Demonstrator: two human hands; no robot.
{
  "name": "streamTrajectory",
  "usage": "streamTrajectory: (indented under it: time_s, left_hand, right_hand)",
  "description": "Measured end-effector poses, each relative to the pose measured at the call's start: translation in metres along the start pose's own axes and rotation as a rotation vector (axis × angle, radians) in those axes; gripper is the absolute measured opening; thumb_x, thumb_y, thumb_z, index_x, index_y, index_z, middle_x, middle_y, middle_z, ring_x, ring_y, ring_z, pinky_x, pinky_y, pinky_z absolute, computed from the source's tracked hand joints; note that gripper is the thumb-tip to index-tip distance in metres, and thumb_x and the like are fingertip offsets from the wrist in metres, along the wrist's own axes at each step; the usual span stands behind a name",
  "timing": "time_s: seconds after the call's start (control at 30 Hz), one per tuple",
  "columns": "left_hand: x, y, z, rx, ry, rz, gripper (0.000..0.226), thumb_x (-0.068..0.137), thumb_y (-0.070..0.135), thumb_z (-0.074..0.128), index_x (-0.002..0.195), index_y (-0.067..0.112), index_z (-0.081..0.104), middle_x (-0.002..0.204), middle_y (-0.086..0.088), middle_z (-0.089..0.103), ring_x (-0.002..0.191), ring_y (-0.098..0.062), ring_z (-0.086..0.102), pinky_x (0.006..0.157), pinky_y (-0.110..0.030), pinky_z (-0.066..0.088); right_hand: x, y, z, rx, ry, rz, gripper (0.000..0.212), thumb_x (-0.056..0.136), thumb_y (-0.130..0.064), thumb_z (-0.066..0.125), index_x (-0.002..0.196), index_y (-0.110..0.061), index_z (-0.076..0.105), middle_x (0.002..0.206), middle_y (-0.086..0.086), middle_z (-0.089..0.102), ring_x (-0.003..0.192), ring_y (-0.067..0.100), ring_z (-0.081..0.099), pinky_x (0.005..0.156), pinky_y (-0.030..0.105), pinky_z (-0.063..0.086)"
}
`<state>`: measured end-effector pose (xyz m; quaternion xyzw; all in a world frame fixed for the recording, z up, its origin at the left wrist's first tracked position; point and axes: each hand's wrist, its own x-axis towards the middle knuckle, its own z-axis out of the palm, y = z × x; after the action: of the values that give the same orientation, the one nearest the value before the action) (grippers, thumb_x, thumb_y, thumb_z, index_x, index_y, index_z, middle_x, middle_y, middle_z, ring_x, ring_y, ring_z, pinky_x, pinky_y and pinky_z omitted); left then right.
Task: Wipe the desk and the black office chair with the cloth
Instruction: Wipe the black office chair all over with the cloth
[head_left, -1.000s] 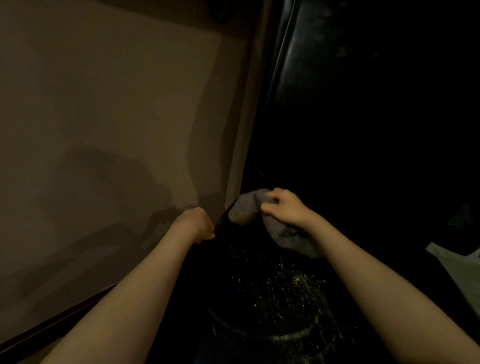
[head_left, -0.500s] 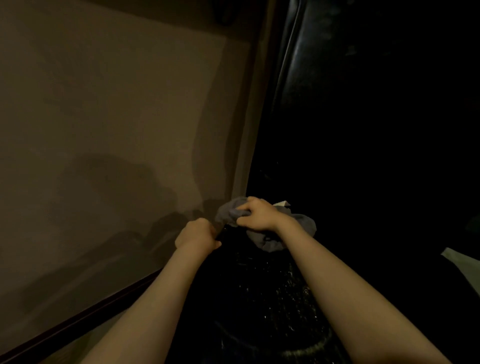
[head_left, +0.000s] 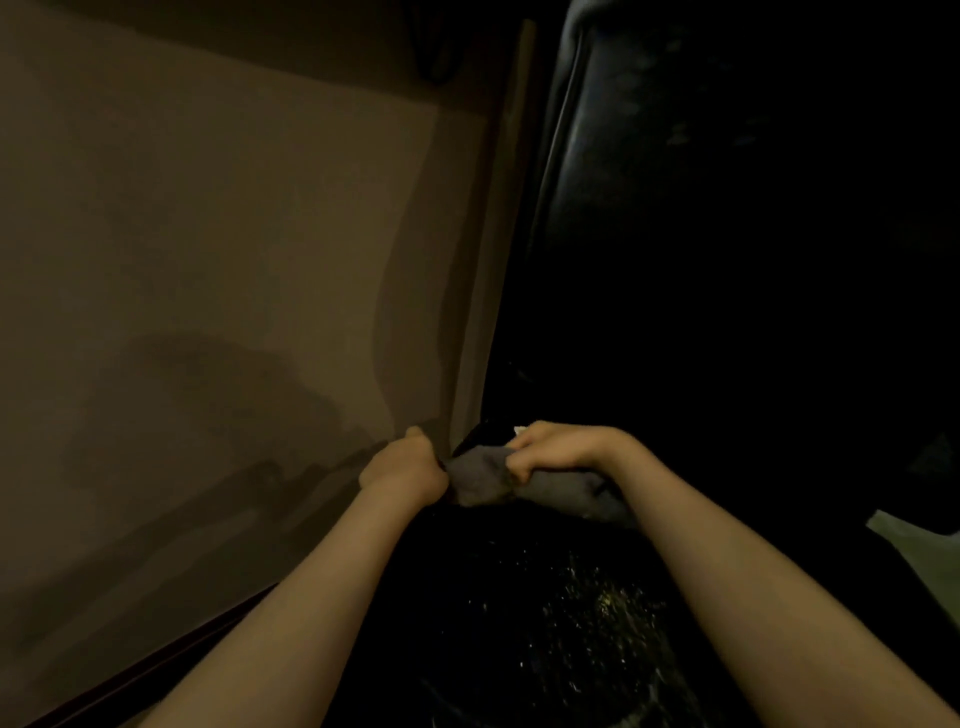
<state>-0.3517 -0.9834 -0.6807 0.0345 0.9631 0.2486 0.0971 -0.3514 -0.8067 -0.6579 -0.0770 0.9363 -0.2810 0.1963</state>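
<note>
We see right hand (head_left: 558, 449) gripping bunched grey cloth (head_left: 485, 475), left hand (head_left: 402, 465) curled, hold unclear; dim glossy black chair (head_left: 623, 156) risks missed spots.

Grey cloth (head_left: 483, 475); black chair (head_left: 649, 156); wall (head_left: 208, 234) seemingly beige.

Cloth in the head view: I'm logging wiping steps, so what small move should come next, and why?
Probably draw the cloth a short stroke toward the body, over the dark surface below. The right hand grips it bunched at the far end, beside the curled left hand, and pale specks show on that surface nearer the camera, apparently unwiped.
</note>
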Motion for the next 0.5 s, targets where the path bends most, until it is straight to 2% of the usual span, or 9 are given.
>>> streamTrajectory:
  time_s: [0.07, 0.17, 0.23, 0.33, 0.43, 0.5]
  left_hand:
    - [0.007, 0.014, 0.002, 0.023, -0.026, 0.053, 0.052, 0.093, 0.025, 0.052, 0.136, 0.004, 0.032, 0.135, -0.016, 0.045, 0.124, -0.03, 0.047, 0.097, -0.037, 0.042]
    - [0.017, 0.026, 0.011, 0.089, -0.143, 0.131, 0.051, 0.088, 0.028, 0.063, 0.13, 0.008, 0.044, 0.131, -0.012, 0.05, 0.119, -0.027, 0.051, 0.095, -0.034, 0.045]
    - [0.023, 0.028, 0.016, 0.166, -0.219, 0.119, 0.049, 0.085, 0.028, 0.067, 0.127, 0.009, 0.05, 0.129, -0.01, 0.051, 0.118, -0.026, 0.052, 0.096, -0.033, 0.046]
    - [0.035, 0.028, 0.023, 0.2, -0.245, 0.109, 0.046, 0.085, 0.025, 0.067, 0.126, 0.01, 0.051, 0.13, -0.009, 0.051, 0.119, -0.025, 0.052, 0.096, -0.033, 0.045]
    - [0.041, 0.032, 0.031, 0.255, -0.181, 0.09, 0.044, 0.088, 0.019, 0.064, 0.129, 0.012, 0.05, 0.134, -0.007, 0.05, 0.123, -0.024, 0.05, 0.094, -0.031, 0.044]
    - [0.045, 0.034, 0.036, 0.275, -0.165, 0.08, 0.044, 0.089, 0.017, 0.063, 0.131, 0.012, 0.049, 0.135, -0.007, 0.049, 0.124, -0.024, 0.049, 0.093, -0.03, 0.044]
  right_hand:
    - [-0.015, 0.008, -0.022, 0.054, 0.102, 0.036, 0.034, 0.083, 0.003, 0.051, 0.055, -0.017, 0.047, 0.061, -0.004, 0.041, 0.057, 0.001, 0.037, 0.056, 0.018, 0.031]
    - [-0.018, 0.015, -0.043, 0.043, 0.353, 0.033, 0.032, 0.088, -0.004, 0.052, 0.058, -0.012, 0.053, 0.062, -0.001, 0.043, 0.06, 0.006, 0.04, 0.058, 0.017, 0.034]
    - [-0.002, 0.011, -0.049, -0.178, 0.463, 0.055, 0.018, 0.089, -0.017, 0.055, 0.075, -0.01, 0.064, 0.079, 0.0, 0.051, 0.076, 0.011, 0.05, 0.068, 0.023, 0.037]
    - [0.031, -0.002, -0.052, -0.527, 0.533, 0.114, 0.015, 0.09, -0.032, 0.054, 0.088, -0.02, 0.063, 0.101, 0.002, 0.051, 0.103, 0.02, 0.054, 0.081, 0.028, 0.042]
    - [0.063, -0.002, -0.04, -0.795, 0.621, 0.142, 0.039, 0.09, -0.04, 0.051, 0.122, -0.019, 0.056, 0.125, 0.008, 0.048, 0.116, 0.028, 0.048, 0.09, 0.035, 0.04]
    - [0.077, 0.012, -0.02, -0.977, 0.674, 0.201, 0.044, 0.093, -0.036, 0.048, 0.131, -0.012, 0.048, 0.13, 0.012, 0.043, 0.119, 0.031, 0.044, 0.092, 0.038, 0.037]
